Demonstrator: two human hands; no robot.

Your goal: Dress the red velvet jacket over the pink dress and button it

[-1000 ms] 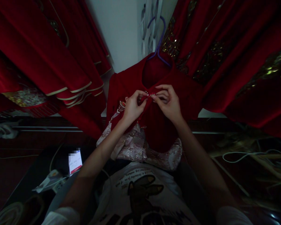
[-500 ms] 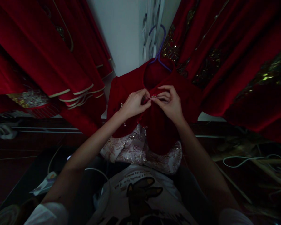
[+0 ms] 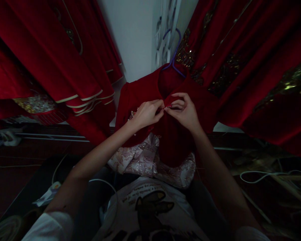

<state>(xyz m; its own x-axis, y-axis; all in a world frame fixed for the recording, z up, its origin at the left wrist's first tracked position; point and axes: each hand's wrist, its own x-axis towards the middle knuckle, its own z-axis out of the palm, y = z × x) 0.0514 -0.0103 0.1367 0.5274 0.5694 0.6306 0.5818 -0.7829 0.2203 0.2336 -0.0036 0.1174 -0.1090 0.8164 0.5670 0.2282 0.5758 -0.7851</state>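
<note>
A red jacket hangs in front of me on a purple hanger. Below its round neckline, my left hand pinches the front edge, thumb and forefinger together. My right hand pinches a small red-and-white beaded fastener at the same spot, its other fingers curled above. The fingertips of both hands nearly meet and partly hide the fastener. Beaded trim shows on the jacket beside my left wrist. Pale shiny brocade cloth hangs out beneath the hem.
Red garments with cream edging hang at left, and more red garments with gold sequins at right. Behind the hanger stands a white lattice frame. A white cable lies at lower right, and a small packet at lower left.
The view has shifted slightly, so the jacket sits a little farther right. My left fingertips have closed in toward the right ones, and less of the fastener shows.
</note>
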